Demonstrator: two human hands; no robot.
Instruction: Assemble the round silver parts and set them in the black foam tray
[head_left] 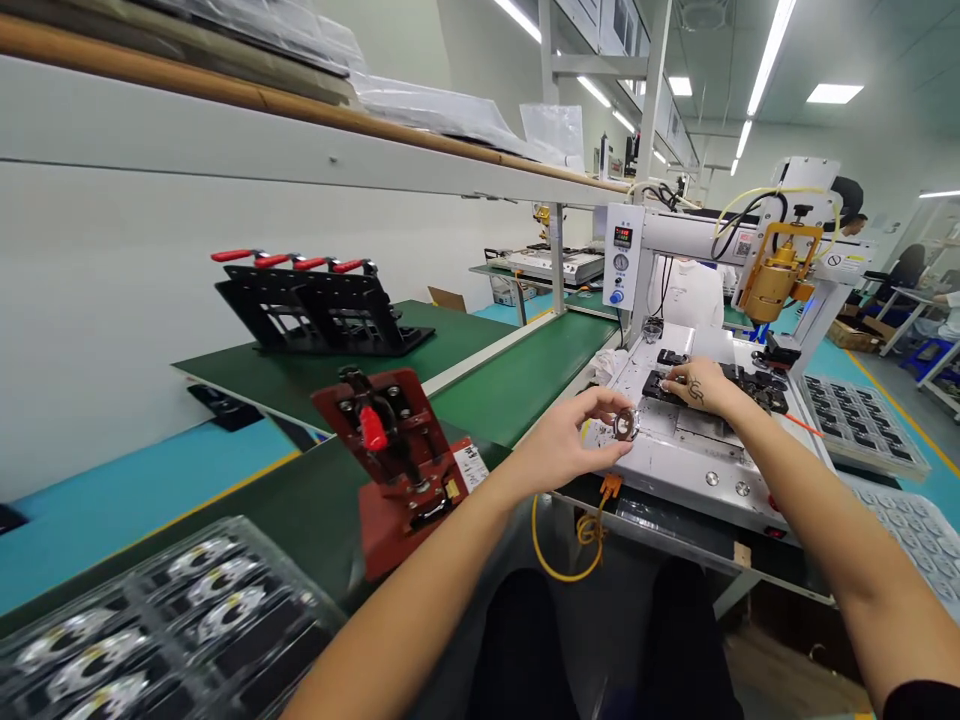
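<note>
Left hand (574, 440) pinches small round part (625, 426) at its fingertips; judged light, stiff, possibly slick; best held by rim. Right hand (697, 385) over black fixture (654, 388); grip unclear.

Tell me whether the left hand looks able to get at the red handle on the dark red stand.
Probably yes: nothing covers the red handle, and the stand sits beside the left forearm. The left hand, though, holds a round part, which may hamper its grip.
</note>
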